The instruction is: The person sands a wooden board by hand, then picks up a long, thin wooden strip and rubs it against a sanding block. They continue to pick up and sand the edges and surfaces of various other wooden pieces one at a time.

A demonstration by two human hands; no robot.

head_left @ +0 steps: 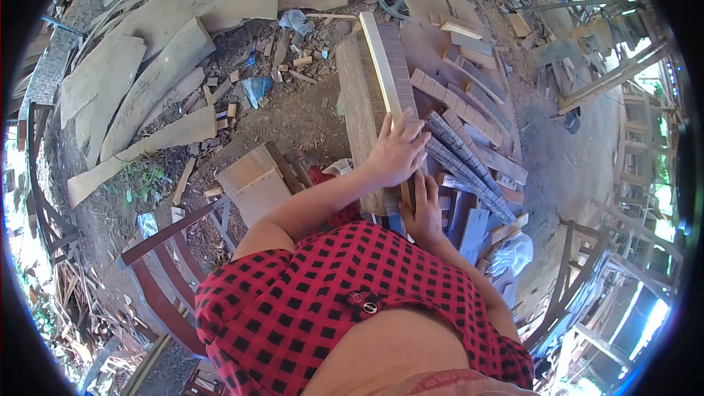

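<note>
A long, pale wooden strip [378, 59] lies lengthwise on a thick wooden beam [358, 95] in front of me. My left hand [396, 148] reaches across from the left and grips the strip near its middle, fingers laid over it. Closer to my body, my right hand [424, 210] is closed around the strip's near end, thumb on the left side and fingers on the right. Both palms are hidden, as is the part of the strip beneath my hands. Dark-streaked long pieces [469, 165] lie just right of my hands.
Cut wood blocks [458, 106] and boards crowd the right side. Large curved slabs [139, 88] lie on the ground at left, near scraps and a blue plastic piece [256, 91]. A wooden box-like block [257, 183] and a reddish-brown wooden frame [165, 249] stand by my left side.
</note>
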